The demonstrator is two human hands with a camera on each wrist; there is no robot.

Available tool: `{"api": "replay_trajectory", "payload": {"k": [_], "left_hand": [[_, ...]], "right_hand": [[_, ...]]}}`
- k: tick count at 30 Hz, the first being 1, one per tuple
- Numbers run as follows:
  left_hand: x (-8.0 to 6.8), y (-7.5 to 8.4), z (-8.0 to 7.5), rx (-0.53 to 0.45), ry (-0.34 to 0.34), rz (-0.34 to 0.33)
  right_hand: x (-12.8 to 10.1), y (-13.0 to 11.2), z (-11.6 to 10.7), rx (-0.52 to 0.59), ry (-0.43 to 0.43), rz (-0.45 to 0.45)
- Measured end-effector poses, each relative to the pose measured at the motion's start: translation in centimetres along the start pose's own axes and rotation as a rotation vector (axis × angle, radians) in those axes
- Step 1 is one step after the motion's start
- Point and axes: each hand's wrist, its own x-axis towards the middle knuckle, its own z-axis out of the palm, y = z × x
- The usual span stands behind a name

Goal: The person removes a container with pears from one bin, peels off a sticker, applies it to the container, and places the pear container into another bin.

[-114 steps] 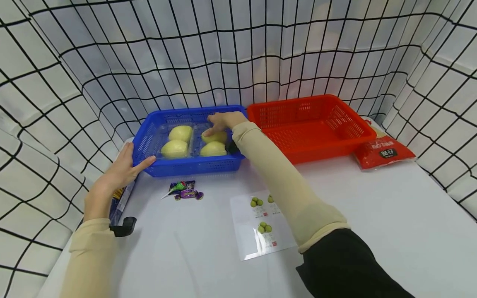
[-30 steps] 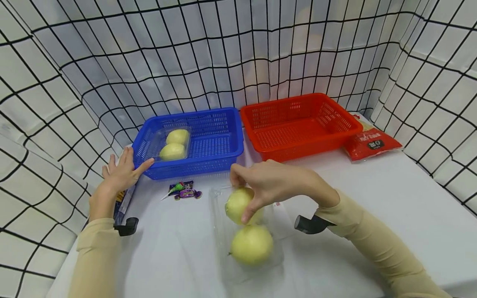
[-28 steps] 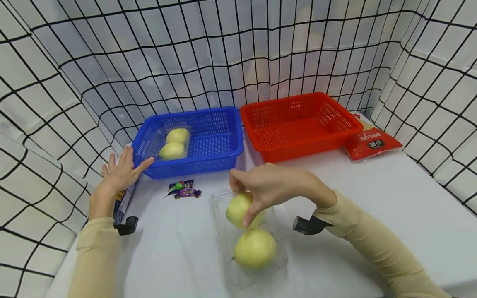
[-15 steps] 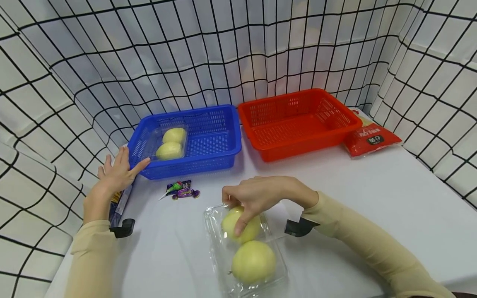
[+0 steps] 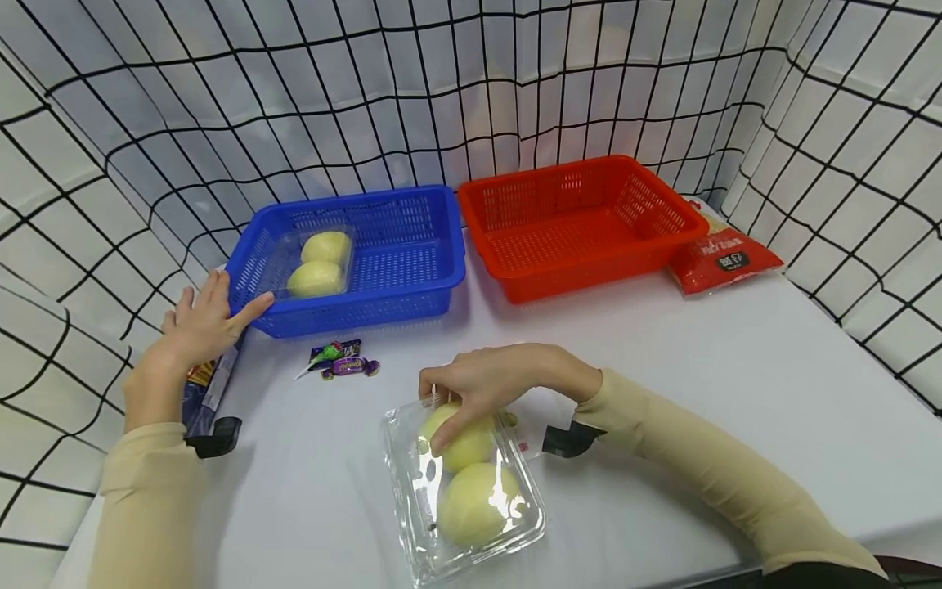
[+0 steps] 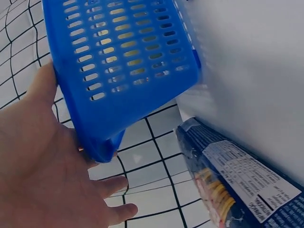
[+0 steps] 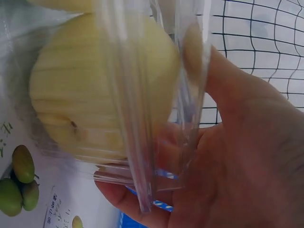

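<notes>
My right hand [image 5: 486, 388] grips the far end of a clear plastic clamshell box [image 5: 412, 532], thumb over its top and fingers around its far edge. Inside are two round pale-yellow fruits [image 5: 478, 505]; the right wrist view shows a stem dimple on one fruit [image 7: 99, 80]. The box tilts close over the table's front. My left hand [image 5: 195, 327] rests at the front-left corner of a blue basket [image 5: 353, 309], thumb along the rim and other fingers spread beside it. A second clear box [image 5: 346, 266] with two similar fruits [image 5: 316, 278] sits in the basket's left half.
A red basket [image 5: 589, 274] stands right of the blue one, with a red bag [image 5: 724, 262] beyond it. Wrapped candies [image 5: 346, 360] lie before the blue basket. A dark blue packet [image 5: 202, 393] is by my left wrist. A printed fruit sheet [image 5: 540, 405] lies partly under the box. Black netting surrounds the table.
My right hand reached into the blue basket, lifted out one fruit box and brought it to the table's front; lately it has shifted left and its top has turned into view. My left hand stayed at the basket corner.
</notes>
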Motion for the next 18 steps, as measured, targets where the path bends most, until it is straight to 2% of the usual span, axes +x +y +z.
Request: {"api": "replay_trajectory", "payload": {"k": [5,10,13,16,18], "left_hand": [[-0.4,1.5,-0.8,0.038,0.042,0.048],[-0.9,4.8,-1.5,0.038,0.045,0.155],[-1.8,7.0,-1.6,0.012,0.021,0.236],[-3.1,9.1,-1.5,-0.019,-0.019,0.307],[-4.1,10.5,-1.3,-0.056,-0.066,0.36]], "right_hand": [[-0.2,-0.1,-0.2,0.047,-0.022,0.012],[-1.6,0.9,-1.9,0.058,0.031,0.036],[-2.9,2.0,-3.5,0.013,0.094,0.101],[-4.0,3.3,-4.7,-0.047,0.134,0.232],[-4.4,4.2,-5.3,-0.086,0.127,0.318]]}}
